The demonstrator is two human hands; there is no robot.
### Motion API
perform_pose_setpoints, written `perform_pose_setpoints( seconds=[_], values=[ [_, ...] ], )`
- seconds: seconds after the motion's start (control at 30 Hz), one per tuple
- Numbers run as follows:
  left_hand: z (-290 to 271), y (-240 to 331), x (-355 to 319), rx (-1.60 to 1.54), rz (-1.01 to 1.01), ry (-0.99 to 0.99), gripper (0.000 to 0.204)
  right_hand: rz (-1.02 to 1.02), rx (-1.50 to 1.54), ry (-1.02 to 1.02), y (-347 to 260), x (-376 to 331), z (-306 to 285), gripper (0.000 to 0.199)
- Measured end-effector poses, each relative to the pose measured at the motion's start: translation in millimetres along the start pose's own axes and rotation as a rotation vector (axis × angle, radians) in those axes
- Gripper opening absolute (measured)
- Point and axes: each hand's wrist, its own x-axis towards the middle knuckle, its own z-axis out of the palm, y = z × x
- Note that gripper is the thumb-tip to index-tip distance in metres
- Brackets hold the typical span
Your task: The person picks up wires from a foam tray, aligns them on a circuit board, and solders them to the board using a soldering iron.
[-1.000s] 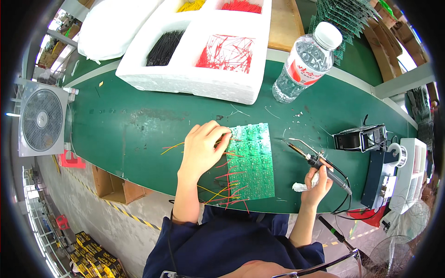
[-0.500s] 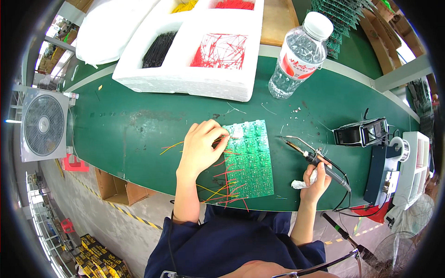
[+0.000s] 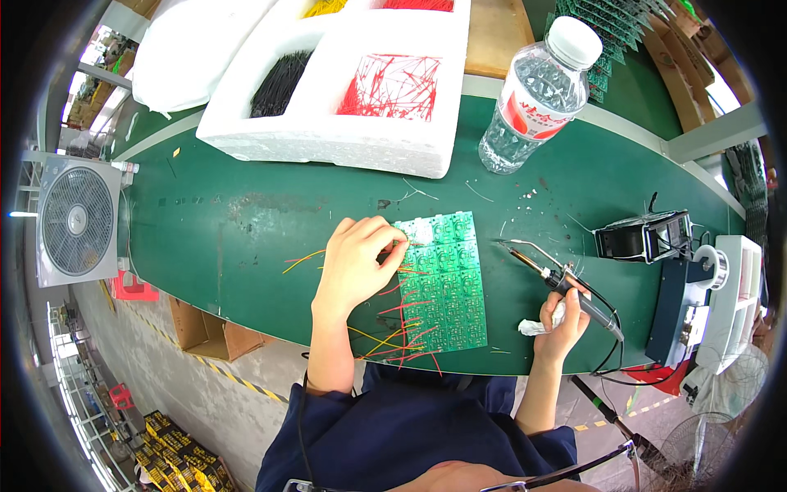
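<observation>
A green panel of small circuit boards [image 3: 447, 295] lies on the green table. Red and yellow wires [image 3: 410, 332] stick out along its left and near edges. My left hand [image 3: 358, 258] is pinched at the panel's far left corner, closed on thin wire; red and yellow ends [image 3: 303, 261] show on the hand's left side. The exact grip is hidden by the fingers. Right of the panel, my right hand [image 3: 566, 324] is closed around a soldering iron [image 3: 566, 283], its tip pointing up and left, off the boards. A crumpled white tissue [image 3: 537, 326] is in that hand too.
Beyond the panel stands a white foam box [image 3: 328, 148] with black, red and yellow wires in compartments. A clear bottle [image 3: 533, 98] is beside it. At right are a black stand [image 3: 643, 236], a blue box [image 3: 679, 312] and a solder spool [image 3: 711, 266]. A fan [image 3: 78, 220] stands left.
Almost nothing differs. The view has shifted slightly, and my right hand with the soldering iron sits a touch farther right. My left hand keeps its pinch at the panel corner.
</observation>
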Motion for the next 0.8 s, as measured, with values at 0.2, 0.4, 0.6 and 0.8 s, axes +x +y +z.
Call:
perform_pose_setpoints(
  seconds=[0.2,0.4,0.6,0.8],
  values=[
    [3,6,4,0.008,0.058,0.025,0.007,-0.006,0.016,-0.019,1,1,-1,0.020],
    [11,11,7,-0.004,0.091,-0.007,0.008,-0.003,0.033,-0.006,3,1,-2,0.020],
    [14,10,8,0.025,0.115,0.021,0.009,0.001,0.024,-0.010,2,1,-2,0.020],
    [15,8,8,0.025,0.121,0.017,0.011,-0.001,0.024,-0.015,2,0,-1,0.020]
  ],
)
